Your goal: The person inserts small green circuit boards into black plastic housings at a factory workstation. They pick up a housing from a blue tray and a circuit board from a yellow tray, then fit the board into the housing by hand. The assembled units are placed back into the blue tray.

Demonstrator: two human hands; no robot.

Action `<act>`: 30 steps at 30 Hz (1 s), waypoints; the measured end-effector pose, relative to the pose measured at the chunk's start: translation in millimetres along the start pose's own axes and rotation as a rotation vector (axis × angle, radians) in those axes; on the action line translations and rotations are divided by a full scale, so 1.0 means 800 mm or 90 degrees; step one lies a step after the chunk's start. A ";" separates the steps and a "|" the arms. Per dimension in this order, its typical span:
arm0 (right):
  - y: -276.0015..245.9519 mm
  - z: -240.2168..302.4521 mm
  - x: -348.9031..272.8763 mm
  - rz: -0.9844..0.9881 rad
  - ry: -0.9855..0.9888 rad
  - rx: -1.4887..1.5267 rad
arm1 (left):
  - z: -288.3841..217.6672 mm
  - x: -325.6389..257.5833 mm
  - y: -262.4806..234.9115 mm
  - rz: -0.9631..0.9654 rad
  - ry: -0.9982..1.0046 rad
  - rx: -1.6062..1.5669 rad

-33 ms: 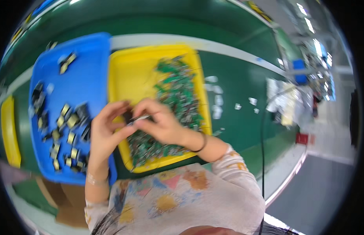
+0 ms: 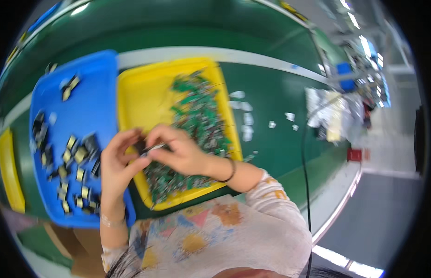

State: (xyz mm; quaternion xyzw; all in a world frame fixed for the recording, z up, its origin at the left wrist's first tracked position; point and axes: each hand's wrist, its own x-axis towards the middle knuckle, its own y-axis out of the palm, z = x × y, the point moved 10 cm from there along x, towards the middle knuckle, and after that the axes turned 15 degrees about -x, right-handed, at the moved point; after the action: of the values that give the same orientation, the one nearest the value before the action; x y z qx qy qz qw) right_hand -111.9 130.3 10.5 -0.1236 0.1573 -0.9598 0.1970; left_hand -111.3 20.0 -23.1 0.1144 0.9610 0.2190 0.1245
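Note:
My left hand (image 2: 116, 162) is over the seam between two trays, its thumb and fingers curled round a small dark part (image 2: 141, 146). Opposite it, my right hand (image 2: 180, 155) pinches a small pale, thin piece (image 2: 157, 147) against that part. Blur and fingers hide the exact kind of both. Beneath my right hand, a yellow tray (image 2: 140, 92) carries a heap of small green circuit boards (image 2: 199, 109) along its right and near sides. Left of it, a blue tray (image 2: 92, 104) holds several black parts with yellow faces (image 2: 80, 155), scattered mostly in its near half.
White scraps (image 2: 248, 118) lie on the green tabletop (image 2: 271, 153) right of the yellow tray. Farther right are clear plastic bags (image 2: 324, 109) and a hanging black cable (image 2: 305, 185). Another yellow tray (image 2: 10, 171) stands at the far left, with brown cardboard (image 2: 88, 245) below the table edge.
The whole view has shifted a little, so the trays appear slightly lower and farther left. Both hands stay together with the same hold.

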 end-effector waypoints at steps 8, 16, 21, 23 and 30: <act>-0.003 0.025 -0.006 -0.016 -0.099 -0.023 | -0.014 -0.005 0.020 0.029 0.048 -0.011; 0.010 0.023 -0.006 0.033 -0.091 -0.017 | -0.016 -0.003 0.017 0.046 0.044 0.071; 0.017 0.017 -0.005 0.074 -0.082 0.048 | -0.016 -0.004 0.010 0.013 0.059 0.101; 0.018 0.018 -0.004 0.083 -0.076 0.061 | -0.019 -0.005 0.011 0.000 0.057 0.101; 0.007 0.021 -0.003 0.058 -0.060 0.080 | -0.015 -0.006 0.009 -0.015 0.045 0.064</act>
State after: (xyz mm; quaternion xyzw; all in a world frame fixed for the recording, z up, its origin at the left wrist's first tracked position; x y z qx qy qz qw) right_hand -102.6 122.5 23.3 -0.1491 0.0930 -0.9507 0.2554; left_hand -109.2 20.4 -8.4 0.1012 0.9759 0.1727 0.0871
